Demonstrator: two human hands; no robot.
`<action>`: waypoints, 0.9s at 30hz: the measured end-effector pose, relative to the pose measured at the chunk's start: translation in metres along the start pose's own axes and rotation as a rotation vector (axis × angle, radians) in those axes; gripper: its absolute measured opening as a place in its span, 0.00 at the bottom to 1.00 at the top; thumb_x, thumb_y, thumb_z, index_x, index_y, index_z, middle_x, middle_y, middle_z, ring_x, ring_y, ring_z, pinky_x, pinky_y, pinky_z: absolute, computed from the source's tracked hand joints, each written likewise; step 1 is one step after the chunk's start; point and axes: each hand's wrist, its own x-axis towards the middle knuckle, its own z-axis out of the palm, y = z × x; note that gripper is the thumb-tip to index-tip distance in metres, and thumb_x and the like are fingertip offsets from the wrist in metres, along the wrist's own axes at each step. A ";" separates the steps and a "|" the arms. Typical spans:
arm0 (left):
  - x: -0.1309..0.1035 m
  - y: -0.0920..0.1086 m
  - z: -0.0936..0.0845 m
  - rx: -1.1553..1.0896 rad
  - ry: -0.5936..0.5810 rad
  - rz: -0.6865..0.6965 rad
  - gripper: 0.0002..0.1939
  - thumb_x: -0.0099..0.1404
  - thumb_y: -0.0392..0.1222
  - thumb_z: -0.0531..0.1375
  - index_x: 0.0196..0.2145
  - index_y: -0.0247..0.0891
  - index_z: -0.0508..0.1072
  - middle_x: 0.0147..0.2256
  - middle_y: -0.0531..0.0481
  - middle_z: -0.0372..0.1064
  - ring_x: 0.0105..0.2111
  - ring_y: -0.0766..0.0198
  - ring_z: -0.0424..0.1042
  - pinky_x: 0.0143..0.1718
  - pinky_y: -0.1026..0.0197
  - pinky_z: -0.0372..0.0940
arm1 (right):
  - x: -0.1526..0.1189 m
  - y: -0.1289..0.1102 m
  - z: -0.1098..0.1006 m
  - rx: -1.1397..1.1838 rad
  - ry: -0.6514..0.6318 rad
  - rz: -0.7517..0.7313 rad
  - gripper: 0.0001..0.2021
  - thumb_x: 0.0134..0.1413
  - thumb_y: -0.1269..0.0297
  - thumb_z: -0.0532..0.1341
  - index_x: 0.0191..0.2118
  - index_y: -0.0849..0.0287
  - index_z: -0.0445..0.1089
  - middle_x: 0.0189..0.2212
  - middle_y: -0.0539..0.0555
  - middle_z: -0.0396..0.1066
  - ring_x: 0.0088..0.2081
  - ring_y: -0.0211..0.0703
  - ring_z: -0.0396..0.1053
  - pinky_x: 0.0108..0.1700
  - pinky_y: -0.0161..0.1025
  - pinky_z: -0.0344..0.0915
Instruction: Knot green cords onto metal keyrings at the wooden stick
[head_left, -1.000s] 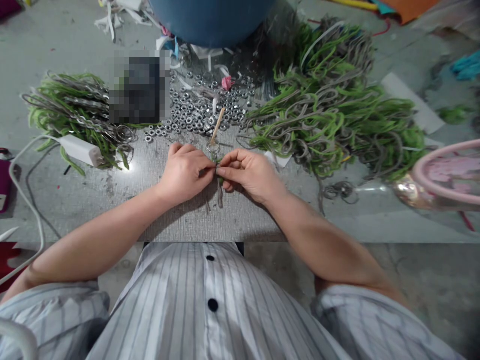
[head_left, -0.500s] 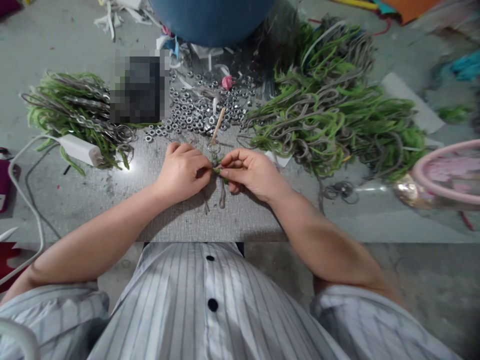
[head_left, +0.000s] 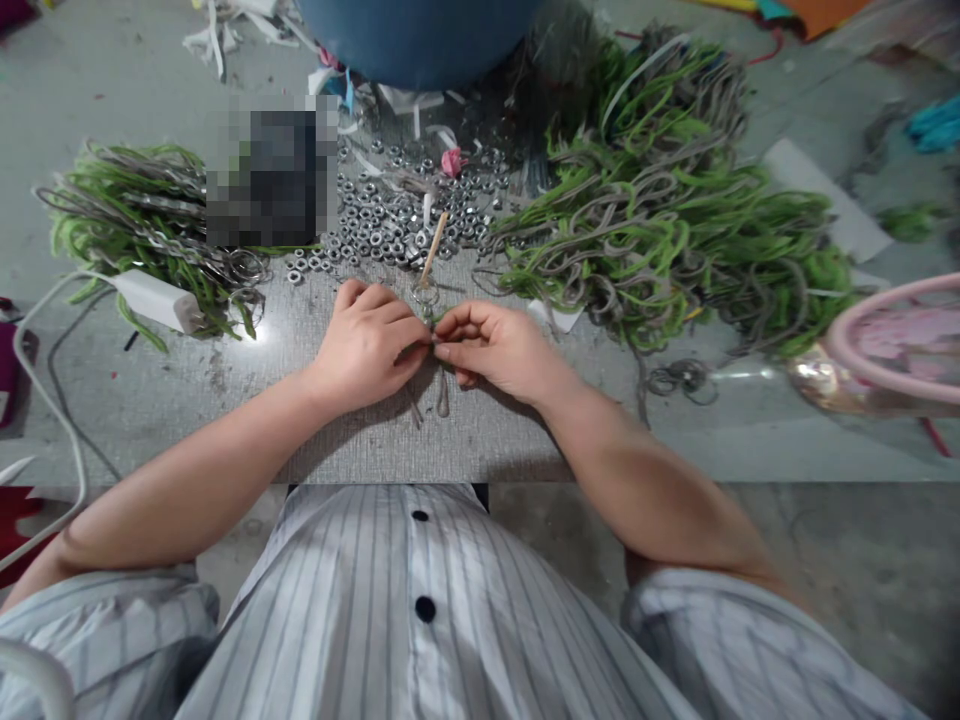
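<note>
Grey and finely textured, the surface [head_left: 352,445] runs across the view, its front edge just beyond the striped shirt [head_left: 360,600]. Near the middle of that edge, the left hand [head_left: 369,345] and the right hand [head_left: 499,350] meet almost fingertip to fingertip. Each grip is closed, thumb and fingers pinching a small knot of green and grey cord [head_left: 442,402]; its grey ends hang toward the front edge. How the strands cross is hidden by the fingers. A metal ring [head_left: 425,293] lies just beyond the fingertips, with the lower end of a thin wooden stick [head_left: 434,252] at it. Farther back, metal nuts [head_left: 375,238] are scattered in front of a blue container [head_left: 420,45]. Toward the left edge, a white adapter [head_left: 157,302] lies against a green and grey bundle [head_left: 112,205]; right of the nuts spreads a larger tangled heap [head_left: 637,215].
</note>
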 end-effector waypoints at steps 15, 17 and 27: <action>0.000 -0.012 -0.011 0.076 -0.169 0.100 0.06 0.60 0.37 0.57 0.27 0.38 0.73 0.27 0.50 0.71 0.34 0.58 0.65 0.38 0.53 0.55 | -0.006 -0.004 -0.026 -0.663 0.127 -0.295 0.06 0.51 0.62 0.63 0.35 0.57 0.72 0.26 0.49 0.70 0.22 0.34 0.61 0.27 0.36 0.56; 0.000 -0.011 -0.011 0.080 -0.176 0.103 0.07 0.60 0.37 0.56 0.27 0.38 0.73 0.27 0.50 0.71 0.34 0.58 0.65 0.38 0.53 0.55 | -0.007 -0.007 -0.032 -0.765 0.147 -0.384 0.04 0.51 0.64 0.62 0.34 0.57 0.72 0.33 0.52 0.72 0.26 0.35 0.63 0.31 0.36 0.58; 0.001 -0.013 -0.013 0.061 -0.206 0.088 0.07 0.59 0.37 0.55 0.27 0.40 0.72 0.26 0.51 0.71 0.33 0.59 0.68 0.40 0.51 0.56 | -0.009 -0.010 -0.039 -1.042 -0.131 -0.475 0.04 0.54 0.66 0.62 0.31 0.57 0.73 0.32 0.53 0.72 0.36 0.44 0.68 0.40 0.40 0.60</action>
